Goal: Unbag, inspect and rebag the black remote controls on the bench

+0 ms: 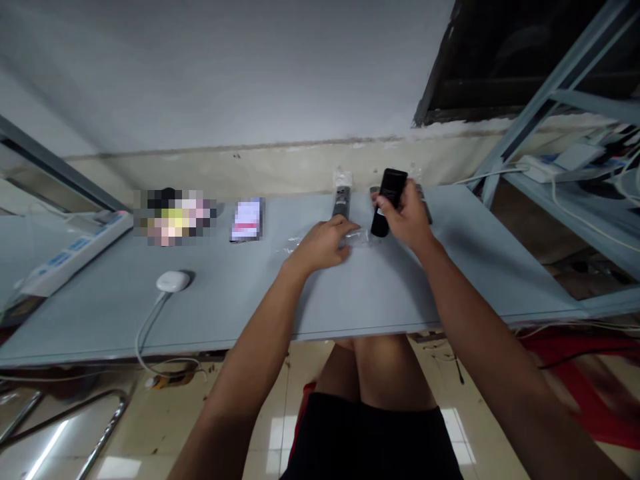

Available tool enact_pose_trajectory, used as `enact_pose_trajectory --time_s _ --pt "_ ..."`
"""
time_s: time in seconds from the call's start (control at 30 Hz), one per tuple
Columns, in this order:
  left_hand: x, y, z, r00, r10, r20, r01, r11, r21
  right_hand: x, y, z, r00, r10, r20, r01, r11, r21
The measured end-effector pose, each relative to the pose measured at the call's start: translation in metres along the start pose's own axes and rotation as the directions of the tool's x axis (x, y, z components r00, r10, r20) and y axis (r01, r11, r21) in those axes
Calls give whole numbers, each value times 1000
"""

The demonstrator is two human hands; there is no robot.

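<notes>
My right hand [410, 217] grips a black remote control [389, 200] above the table, thumb across its lower part. The remote's plain dark side faces me, and a small white label shows near the thumb. My left hand [325, 243] is low over the table with its fingers bent round a thin clear plastic bag [361, 237], whose film shows on both sides of the hand. Just beyond those fingers lies a grey remote control [342, 199] in a clear sleeve. Behind my right hand, another wrapped remote [427, 205] is partly hidden.
A phone [247, 220] lies left of my hands, beside a blurred-out pile [173, 219]. Nearer the front edge is a white charger case [173, 281] with a cable. Power strips [75, 253] sit at the far left and on the right shelf. A wall rises behind the table [240, 307].
</notes>
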State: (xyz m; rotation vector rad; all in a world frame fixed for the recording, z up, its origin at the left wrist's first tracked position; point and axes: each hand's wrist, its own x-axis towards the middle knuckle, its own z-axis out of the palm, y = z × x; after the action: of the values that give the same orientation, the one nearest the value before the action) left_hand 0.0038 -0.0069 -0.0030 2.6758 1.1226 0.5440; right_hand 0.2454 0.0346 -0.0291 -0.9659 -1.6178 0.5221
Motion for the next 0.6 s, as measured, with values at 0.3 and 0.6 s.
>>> enact_pose_trajectory --time_s 0.3,0.6 --pt "1 4 2 994 109 -20 -111 991 -75 -6 15 1 939 187 288 -170 982 -85" --pt "4 14 -1 946 183 -268 -194 981 -18 1 -12 -8 847 288 447 -394 905 163"
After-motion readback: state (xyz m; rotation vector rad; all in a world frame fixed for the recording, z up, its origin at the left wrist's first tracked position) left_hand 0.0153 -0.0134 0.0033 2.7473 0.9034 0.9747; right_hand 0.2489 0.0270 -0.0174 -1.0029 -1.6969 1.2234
